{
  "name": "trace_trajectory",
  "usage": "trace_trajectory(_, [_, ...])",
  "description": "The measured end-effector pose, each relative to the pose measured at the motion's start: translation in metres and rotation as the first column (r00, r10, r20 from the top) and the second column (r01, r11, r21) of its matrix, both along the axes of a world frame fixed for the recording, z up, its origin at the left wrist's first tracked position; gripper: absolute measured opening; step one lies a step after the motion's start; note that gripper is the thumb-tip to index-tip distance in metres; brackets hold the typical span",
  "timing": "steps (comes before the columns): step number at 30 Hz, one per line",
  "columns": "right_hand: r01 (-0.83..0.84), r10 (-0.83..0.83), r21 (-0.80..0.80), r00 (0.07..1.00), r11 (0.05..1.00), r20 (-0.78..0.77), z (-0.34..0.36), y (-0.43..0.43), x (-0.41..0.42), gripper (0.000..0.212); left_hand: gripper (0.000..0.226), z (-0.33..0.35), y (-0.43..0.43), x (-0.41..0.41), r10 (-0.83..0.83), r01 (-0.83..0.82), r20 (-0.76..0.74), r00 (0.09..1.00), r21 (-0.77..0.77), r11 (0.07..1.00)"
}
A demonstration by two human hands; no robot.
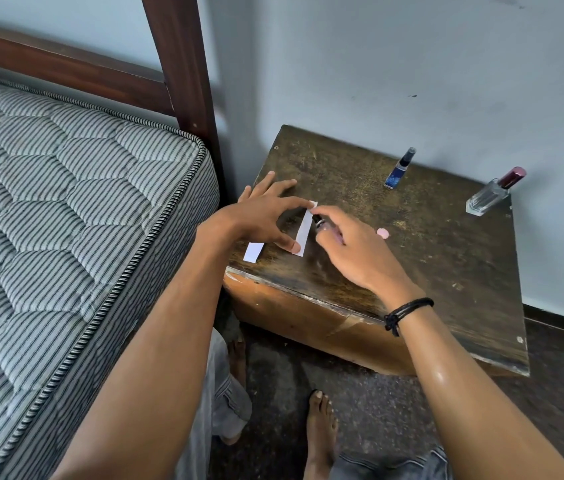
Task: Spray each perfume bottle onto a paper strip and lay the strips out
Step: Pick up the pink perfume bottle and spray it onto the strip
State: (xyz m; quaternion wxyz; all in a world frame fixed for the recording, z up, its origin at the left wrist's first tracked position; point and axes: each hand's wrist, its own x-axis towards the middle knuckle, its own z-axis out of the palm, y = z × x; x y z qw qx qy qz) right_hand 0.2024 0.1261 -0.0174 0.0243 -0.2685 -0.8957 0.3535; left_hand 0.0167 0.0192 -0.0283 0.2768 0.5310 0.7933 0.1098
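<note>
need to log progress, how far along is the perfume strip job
Looks done: one white paper strip lies on the worn wooden table, partly under the left hand. In hand: the left hand pins a second white strip while the right hand aims a small dark bottle at it. Apparently left: the blue bottle and the clear maroon-capped bottle.

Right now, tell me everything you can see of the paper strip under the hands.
The paper strip is a narrow white rectangle, plain and unprinted as far as shows, lying flat on the worn dark tabletop near its front left corner. It runs slightly slanted, far end to near end. The left hand pins it at both ends, forefinger on the far tip, thumb on the near end. The right hand holds a small dark bottle against its right edge.
</note>
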Motion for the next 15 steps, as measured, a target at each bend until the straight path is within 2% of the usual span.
trace_trajectory(8, [-0.064, 0.067, 0.354, 0.998, 0.933, 0.003, -0.017, -0.003, -0.006, 0.042, 0.09, -0.001, 0.002, 0.0, 0.018, -0.018, 0.0, 1.0, -0.008, 1.0])
trace_trajectory(15, [-0.087, 0.099, 0.429, 0.995, 0.899, -0.006, -0.023, -0.005, -0.012, 0.043, 0.091, -0.001, 0.003, -0.001, 0.031, -0.031, 0.013, 0.999, -0.011, 0.999])
